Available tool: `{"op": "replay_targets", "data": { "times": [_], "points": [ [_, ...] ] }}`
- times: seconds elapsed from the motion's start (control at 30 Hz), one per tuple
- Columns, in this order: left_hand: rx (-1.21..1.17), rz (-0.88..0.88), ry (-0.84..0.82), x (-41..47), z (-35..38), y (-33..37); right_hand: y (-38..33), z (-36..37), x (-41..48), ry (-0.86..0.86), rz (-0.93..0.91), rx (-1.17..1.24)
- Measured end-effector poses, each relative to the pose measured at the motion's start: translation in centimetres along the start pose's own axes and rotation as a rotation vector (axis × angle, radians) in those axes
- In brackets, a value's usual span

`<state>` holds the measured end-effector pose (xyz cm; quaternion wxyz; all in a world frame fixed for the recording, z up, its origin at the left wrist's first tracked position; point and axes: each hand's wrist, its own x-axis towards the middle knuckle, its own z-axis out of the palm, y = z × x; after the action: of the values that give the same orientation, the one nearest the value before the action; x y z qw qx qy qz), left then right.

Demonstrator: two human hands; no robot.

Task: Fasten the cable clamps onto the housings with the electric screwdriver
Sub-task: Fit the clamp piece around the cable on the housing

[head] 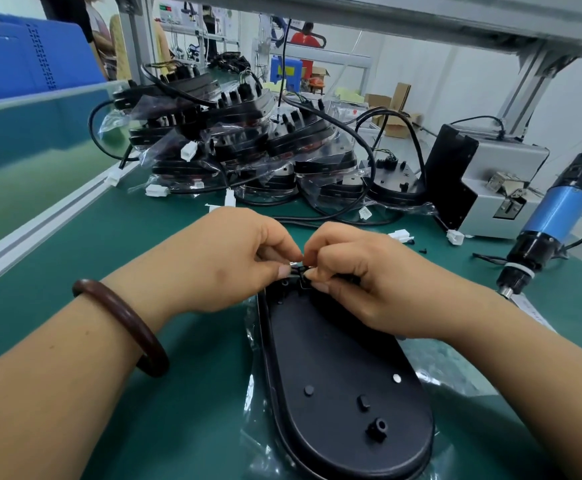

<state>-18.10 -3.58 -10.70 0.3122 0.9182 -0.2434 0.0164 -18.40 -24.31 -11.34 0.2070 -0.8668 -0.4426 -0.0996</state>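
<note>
1. Risk: the cable clamp [301, 271] is tiny and held by fingertips only. A slip could drop it onto the counter [109, 244] or into the plastic bag [255, 344] under the housing [345, 386].
2. Risk: if the clamp sits skewed on its seat, the screw could go in crooked. Fingers cover the seat, so I can't tell alignment.
3. Risk: the housing lies on the slick bag with nothing fixing it, so driver pressure may slide it.
4. Left hand [234, 258]: fingers curled, thumb and forefinger pinching the clamp from the left.
5. Right hand [369, 275]: curled, knuckles up, pinching the clamp from the right, over the housing's far end.
6. Housing: lower centre of frame, flat, clamp at its far end.
7. Electric screwdriver [556, 216]: right edge of frame, tilted, well apart from both hands.
</note>
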Motion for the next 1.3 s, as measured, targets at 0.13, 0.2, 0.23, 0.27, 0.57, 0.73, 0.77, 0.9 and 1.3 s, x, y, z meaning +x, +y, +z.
{"op": "replay_targets", "data": {
  "times": [0.13, 0.2, 0.23, 0.27, 0.57, 0.73, 0.77, 0.9, 1.3],
  "points": [
    [0.002, -0.004, 0.028, -0.4, 0.6, 0.5, 0.2, 0.2, -0.5, 0.024, -0.012, 0.004],
    [0.060, -0.007, 0.105, -0.2, 1.3, 0.7, 0.2, 0.3, -0.8, 0.035, -0.020, -0.016],
    [0.055, -0.012, 0.130, -0.2, 1.5, 0.6, 0.3, 0.3, -0.9, 0.039, -0.023, -0.019],
    [0.019, -0.021, 0.136, 0.0, 1.7, 0.5, 0.4, 0.3, -1.1, 0.043, -0.023, -0.012],
    [-0.281, -0.112, 0.015, 0.6, 1.7, 0.2, 0.5, 0.2, -1.7, 0.039, 0.004, 0.043],
    [-0.110, -0.109, 0.038, 0.3, 1.4, 1.0, 0.1, 0.1, -1.4, 0.056, -0.011, 0.036],
    [-0.082, -0.105, 0.042, 0.3, 1.3, 1.2, 0.2, 0.1, -1.4, 0.063, -0.016, 0.028],
    [-0.089, -0.119, 0.035, 0.3, 1.2, 1.3, 0.4, 0.5, -1.4, 0.103, -0.016, 0.024],
    [-0.186, -0.174, 0.034, 0.3, 1.6, 0.6, 1.3, -7.2, -6.3, 1.087, 0.516, 0.175]
  ]
}}
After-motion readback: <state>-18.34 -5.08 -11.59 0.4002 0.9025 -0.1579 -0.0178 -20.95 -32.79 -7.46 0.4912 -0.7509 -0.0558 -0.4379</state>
